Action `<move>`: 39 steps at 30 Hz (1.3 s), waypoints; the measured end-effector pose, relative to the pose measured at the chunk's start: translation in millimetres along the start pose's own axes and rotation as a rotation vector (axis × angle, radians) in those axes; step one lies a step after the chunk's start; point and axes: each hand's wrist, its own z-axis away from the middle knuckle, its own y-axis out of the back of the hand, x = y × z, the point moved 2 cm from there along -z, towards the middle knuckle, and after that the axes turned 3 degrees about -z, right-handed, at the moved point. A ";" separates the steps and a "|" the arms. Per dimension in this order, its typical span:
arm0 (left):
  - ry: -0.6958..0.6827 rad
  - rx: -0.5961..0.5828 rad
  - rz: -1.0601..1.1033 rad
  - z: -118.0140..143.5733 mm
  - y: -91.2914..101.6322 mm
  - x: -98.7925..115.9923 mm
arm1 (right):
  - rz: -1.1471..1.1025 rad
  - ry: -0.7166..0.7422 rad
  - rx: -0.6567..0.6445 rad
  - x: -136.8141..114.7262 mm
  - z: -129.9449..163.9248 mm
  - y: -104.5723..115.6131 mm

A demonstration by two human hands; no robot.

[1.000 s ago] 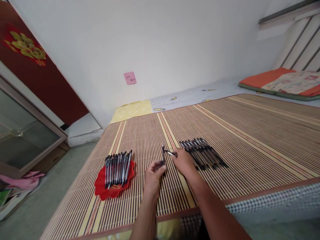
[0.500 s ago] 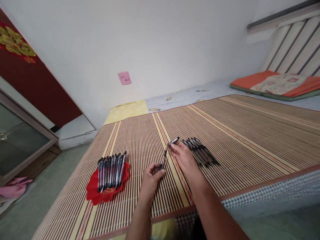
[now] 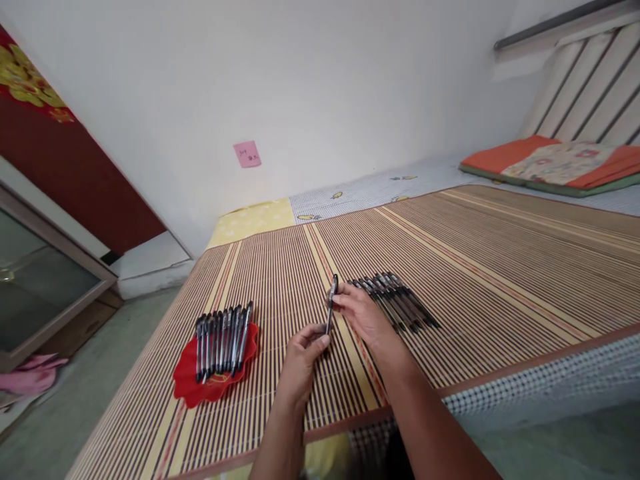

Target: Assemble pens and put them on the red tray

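A white wall [image 3: 300,87] fills the top of the frame above a striped mat [image 3: 475,267] that spans the centre and runs to the lower edge. A folded orange pad [image 3: 530,155] lies at the upper right. At the lower left, a red scalloped cloth [image 3: 185,373] lies partly beneath a left-hand row of pens [image 3: 216,343], packed side by side with their dark tops away from the camera; right of centre, a right-hand row of pens [image 3: 395,300] slants across the bare mat.

Between the two rows, at mid-frame, a pair of hands meets on a single pen [image 3: 329,320]. The right hand [image 3: 363,313] pinches its upper end at the cap [image 3: 334,285], fingertips gathered at the side; the left hand [image 3: 303,350] grips the lower end between thumb and curled fingers. The pen stands tilted slightly to the right.

The step in hand appears to be seating the cap on the barrel. How firmly it sits cannot be told from here; the next move likely calls for a straight push along the barrel, the left grip steady.
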 end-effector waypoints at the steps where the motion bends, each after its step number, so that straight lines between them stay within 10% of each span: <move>1: 0.012 -0.011 0.029 0.5 -0.2 0.4 | 0.014 -0.011 -0.019 1.2 0.3 0.5; 30: -0.154 0.224 -0.179 13.5 3.3 22.6 | 0.138 -0.114 0.005 29.0 -5.3 8.0; 34: -0.211 0.329 -0.303 27.6 29.0 61.3 | 0.235 -0.139 0.148 31.6 -10.8 18.4; 39: -0.348 0.690 -0.509 67.5 105.1 117.8 | 0.308 -0.071 0.217 26.2 -10.8 23.0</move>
